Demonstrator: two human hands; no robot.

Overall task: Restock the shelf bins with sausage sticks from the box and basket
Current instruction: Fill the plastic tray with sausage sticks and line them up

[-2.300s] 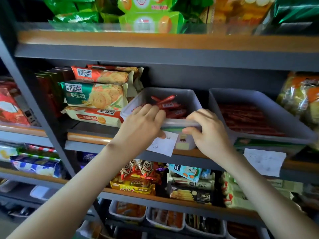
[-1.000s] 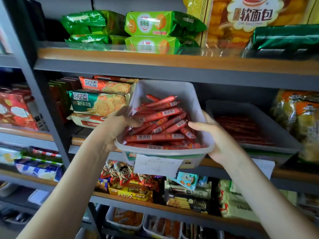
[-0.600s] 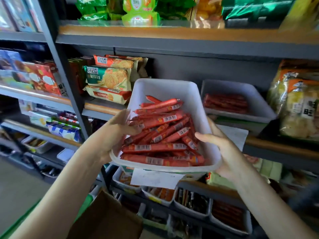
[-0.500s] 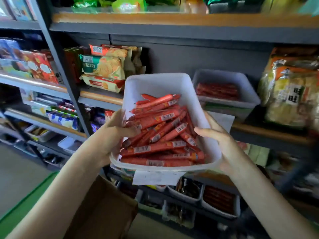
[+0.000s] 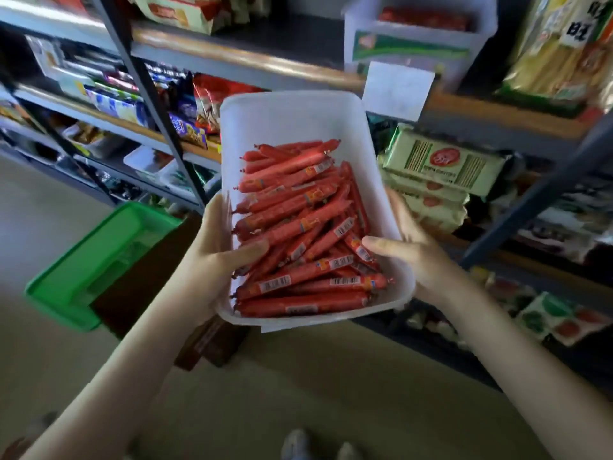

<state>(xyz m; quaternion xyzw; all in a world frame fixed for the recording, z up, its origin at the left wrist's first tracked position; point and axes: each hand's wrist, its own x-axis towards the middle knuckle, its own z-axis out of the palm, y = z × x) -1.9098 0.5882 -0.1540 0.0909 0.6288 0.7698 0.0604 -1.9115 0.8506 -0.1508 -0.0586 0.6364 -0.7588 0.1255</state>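
Both hands grasp one white plastic bin (image 5: 292, 117), held clear of the shelving and above the floor (image 5: 298, 393). My left hand (image 5: 215, 254) grips the bin's near-left side: the thumb is hooked over the rim and rests on the sausage sticks (image 5: 298, 234), while the fingers pass under the bin, out of sight. My right hand (image 5: 411, 250) grips the near-right side, thumb curled over the rim toward the sticks and the fingers laid along the outer wall.

The sausage sticks, in red wrappers with white barcode labels, lie heaped in the near two-thirds of the bin; most point diagonally, and a few run across the near end. The far end of the bin floor is bare.

To the left and lower down, a green basket (image 5: 96, 257) stands on the floor. A brown cardboard box (image 5: 212, 343) sits just beside it on the right, partly hidden by my left forearm. I cannot tell what either one contains.

Far right, on the shelf (image 5: 232, 61), stands a second bin (image 5: 414, 38) with red sticks inside. A blank-looking paper label (image 5: 396, 91) hangs from the shelf edge below it. One level down, to the right of the held bin, pale green packets (image 5: 444, 161) are stacked. Snack packs fill the shelves to the far left, blurred. Two shoe tips (image 5: 295, 443) show at the near edge.
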